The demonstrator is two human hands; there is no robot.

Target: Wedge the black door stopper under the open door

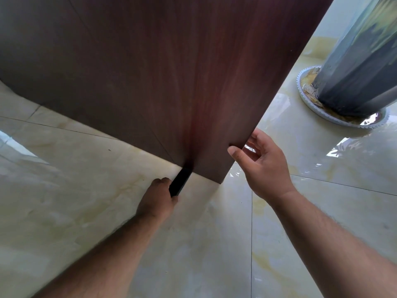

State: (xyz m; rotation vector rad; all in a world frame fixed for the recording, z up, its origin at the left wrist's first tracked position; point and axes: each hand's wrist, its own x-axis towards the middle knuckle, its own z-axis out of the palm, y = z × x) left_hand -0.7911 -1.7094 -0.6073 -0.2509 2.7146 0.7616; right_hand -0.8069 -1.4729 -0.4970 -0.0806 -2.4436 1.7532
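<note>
A dark brown wooden door (163, 82) fills the upper middle of the head view, its bottom edge just above the glossy tiled floor. The black door stopper (180, 182) lies on the floor with its far end under the door's bottom edge. My left hand (158, 198) is shut on the stopper's near end. My right hand (261, 166) holds the door's free vertical edge near the bottom corner, thumb on the near face and fingers behind the edge.
Pale marble-look floor tiles (107, 168) spread all around. A large dark vase or pot (361, 67) stands on a white scalloped plate (309, 100) at the upper right, beyond the door's edge.
</note>
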